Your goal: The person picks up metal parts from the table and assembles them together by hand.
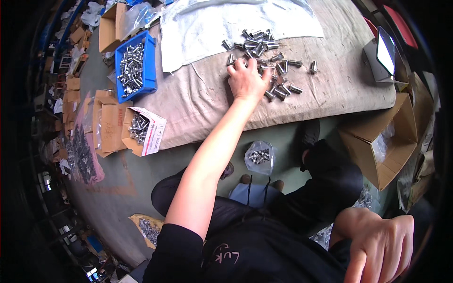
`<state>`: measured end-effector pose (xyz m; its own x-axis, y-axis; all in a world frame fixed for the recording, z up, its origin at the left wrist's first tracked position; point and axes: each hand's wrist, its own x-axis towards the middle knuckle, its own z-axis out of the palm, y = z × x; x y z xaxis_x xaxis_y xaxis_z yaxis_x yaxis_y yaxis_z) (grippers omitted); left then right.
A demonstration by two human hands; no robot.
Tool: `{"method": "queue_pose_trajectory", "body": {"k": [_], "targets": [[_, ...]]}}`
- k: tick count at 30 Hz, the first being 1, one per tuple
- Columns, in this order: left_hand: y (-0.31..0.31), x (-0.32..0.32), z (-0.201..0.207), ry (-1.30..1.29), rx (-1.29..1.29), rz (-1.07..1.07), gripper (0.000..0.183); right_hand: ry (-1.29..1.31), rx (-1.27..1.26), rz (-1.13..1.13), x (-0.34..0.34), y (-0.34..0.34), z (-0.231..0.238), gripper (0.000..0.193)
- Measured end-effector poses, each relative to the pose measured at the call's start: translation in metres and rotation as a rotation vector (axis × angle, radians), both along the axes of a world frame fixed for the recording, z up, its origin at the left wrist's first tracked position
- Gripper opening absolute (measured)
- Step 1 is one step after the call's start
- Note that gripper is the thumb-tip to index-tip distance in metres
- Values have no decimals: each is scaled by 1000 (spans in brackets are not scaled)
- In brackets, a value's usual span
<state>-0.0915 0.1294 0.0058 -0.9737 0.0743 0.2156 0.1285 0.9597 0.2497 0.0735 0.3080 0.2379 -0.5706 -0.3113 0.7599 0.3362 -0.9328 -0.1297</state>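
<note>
A loose pile of shiny metal bolts [257, 45] lies on the cloth-covered table [198, 104], more of them scattered toward the near side. My left hand [247, 81] reaches into the near-left part of this pile, palm down. Its fingers are bent but apart, with the fingertips among the bolts; I see no bolt gripped. At the lower right, well away from the table, my right hand [382, 245] is closed with the knuckles up. Its fingers curl under, so anything inside them is hidden.
A blue bin [153, 70] of bolts stands at the table's left, above a small carton [155, 134] of bolts. White cloth [198, 33] covers the far side. A phone [386, 51] leans on a box at right, above an open carton [363, 151]. A bag [266, 165] of metal parts sits below.
</note>
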Motion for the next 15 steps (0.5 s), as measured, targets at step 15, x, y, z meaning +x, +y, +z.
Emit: {"method": "queue_pose_trajectory", "body": {"k": [15], "targets": [[3,-1,-13,84,126,-44,39,-96,-15,-119,7,9,-16,21]]}}
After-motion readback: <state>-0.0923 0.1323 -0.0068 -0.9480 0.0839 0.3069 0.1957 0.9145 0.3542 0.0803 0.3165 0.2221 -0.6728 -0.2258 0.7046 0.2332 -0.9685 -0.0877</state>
